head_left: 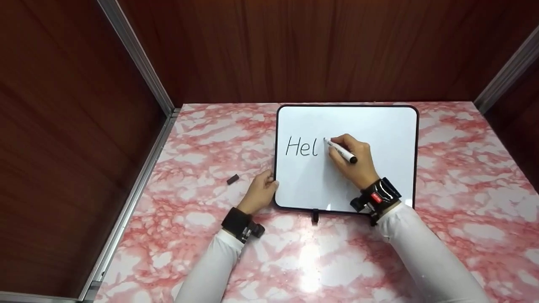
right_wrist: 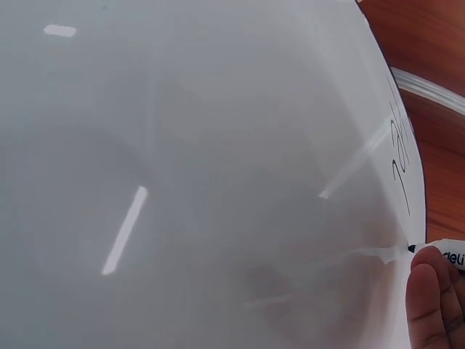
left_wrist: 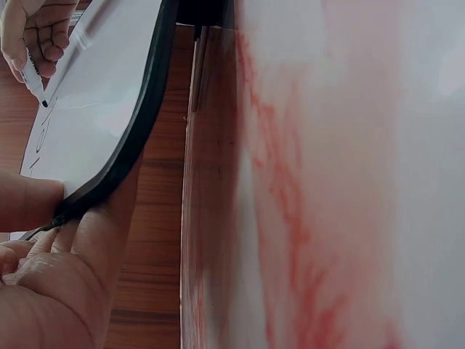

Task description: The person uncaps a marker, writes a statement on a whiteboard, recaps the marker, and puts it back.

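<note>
Beyond the fingers (head_left: 344, 139) of the right hand (head_left: 356, 162), the whiteboard (head_left: 379, 124) permits passage; near-left, the left hand (head_left: 259, 192) obstructs; underneath, clearance seems slight.

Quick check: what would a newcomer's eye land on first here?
Probably the board on the red-and-white table, with "Hel" in black at its upper left. Then the marker in the right grip, its tip just right of the letters, and the left grip pinching the board's left edge.

The red-marbled table (head_left: 202, 261) bears 1 whiteboard (head_left: 316, 181) and, left of it, 1 small dark block (head_left: 233, 179).
</note>
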Action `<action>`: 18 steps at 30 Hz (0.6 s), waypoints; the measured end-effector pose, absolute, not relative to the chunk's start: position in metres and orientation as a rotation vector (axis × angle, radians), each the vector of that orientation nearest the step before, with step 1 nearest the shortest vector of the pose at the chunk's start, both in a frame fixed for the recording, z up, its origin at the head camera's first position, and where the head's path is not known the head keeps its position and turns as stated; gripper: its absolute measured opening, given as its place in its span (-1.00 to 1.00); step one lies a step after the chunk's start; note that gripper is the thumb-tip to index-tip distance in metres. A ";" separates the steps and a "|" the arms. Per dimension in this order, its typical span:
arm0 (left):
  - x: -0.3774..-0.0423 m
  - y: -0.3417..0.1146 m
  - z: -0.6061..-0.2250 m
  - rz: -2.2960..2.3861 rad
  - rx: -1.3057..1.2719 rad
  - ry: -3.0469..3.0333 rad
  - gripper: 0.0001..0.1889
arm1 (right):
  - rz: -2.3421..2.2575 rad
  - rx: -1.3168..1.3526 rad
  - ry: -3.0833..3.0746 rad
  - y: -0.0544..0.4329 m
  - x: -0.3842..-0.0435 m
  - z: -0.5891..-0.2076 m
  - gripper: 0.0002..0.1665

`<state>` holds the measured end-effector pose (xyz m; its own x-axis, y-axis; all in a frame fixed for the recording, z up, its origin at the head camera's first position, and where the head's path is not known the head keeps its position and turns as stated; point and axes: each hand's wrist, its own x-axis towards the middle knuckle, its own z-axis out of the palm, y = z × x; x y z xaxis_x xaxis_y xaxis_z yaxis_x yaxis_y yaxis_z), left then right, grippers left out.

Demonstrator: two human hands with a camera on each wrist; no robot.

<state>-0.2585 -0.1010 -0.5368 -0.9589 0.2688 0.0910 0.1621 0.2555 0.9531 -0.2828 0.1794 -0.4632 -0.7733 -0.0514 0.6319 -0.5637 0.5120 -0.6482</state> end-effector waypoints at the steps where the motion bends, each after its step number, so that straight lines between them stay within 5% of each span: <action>1: -0.258 -0.101 -0.537 1.818 0.421 2.414 -0.84 | 1.224 0.501 -2.206 0.180 -0.283 -0.464 -0.85; 18: -0.258 -0.100 -0.535 1.801 0.372 2.405 -0.70 | 1.163 0.551 -2.252 0.179 -0.274 -0.473 -0.85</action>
